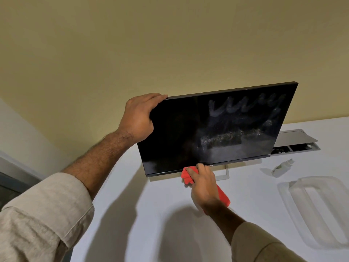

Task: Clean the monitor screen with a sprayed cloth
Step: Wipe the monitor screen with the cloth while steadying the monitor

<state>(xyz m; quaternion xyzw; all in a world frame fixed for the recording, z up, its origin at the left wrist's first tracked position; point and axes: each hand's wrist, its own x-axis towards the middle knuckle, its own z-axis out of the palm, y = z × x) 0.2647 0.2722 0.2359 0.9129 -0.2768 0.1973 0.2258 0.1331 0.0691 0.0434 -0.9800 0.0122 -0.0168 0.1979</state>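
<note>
A black monitor (188, 129) stands on a white table (151, 214), its dark screen off. Hazy wipe streaks and spray specks cover the right half of the screen. My left hand (138, 118) grips the monitor's top left corner, fingers over the upper edge. My right hand (204, 184) holds a bunched red cloth (187, 175) pressed against the bottom bezel near the middle, by the logo. The cloth's tail sticks out behind the hand. A small spray bottle (282, 167) lies on its side on the table to the right of the monitor.
A clear plastic tray (321, 208) lies on the table at the right. Behind the monitor's right edge a grey cable box (296, 142) with an open lid is set into the table. The monitor's silver stand (224, 173) shows beneath the bezel. A beige wall rises behind.
</note>
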